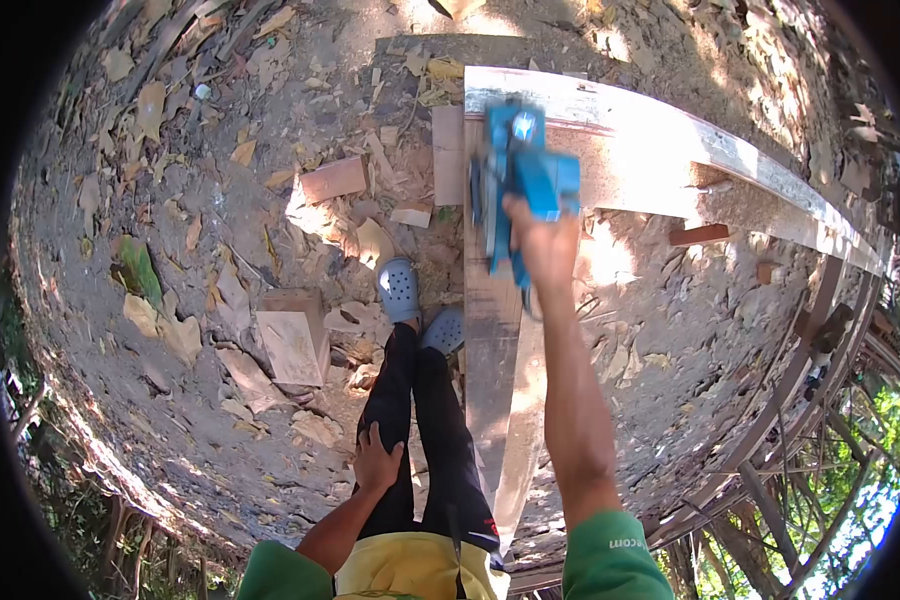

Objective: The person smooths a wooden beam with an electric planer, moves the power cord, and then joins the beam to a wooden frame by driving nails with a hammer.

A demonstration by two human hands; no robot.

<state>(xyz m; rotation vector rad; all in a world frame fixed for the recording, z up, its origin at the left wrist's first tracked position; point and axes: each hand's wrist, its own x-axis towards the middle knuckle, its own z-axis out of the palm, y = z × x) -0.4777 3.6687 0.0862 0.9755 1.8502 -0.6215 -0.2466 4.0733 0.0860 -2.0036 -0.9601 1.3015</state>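
My right hand (545, 235) is wrapped round the rear handle of a blue belt sander (535, 180), which is smeared by motion. The sander rests on a long wooden board (490, 360) that runs away from me, just right of my legs. My left hand (377, 460) lies on my thigh with its fingers spread and nothing in it. A cord (530, 302) shows behind the sander, close to my right wrist.
A pale curved plank (660, 125) crosses beyond the board's far end. Wood blocks (292, 340) and a reddish brick-shaped piece (333, 180) lie on leaf-strewn ground. My feet in blue-grey clogs (399, 288) stand left of the board. Slats form a fence (770, 430) at right.
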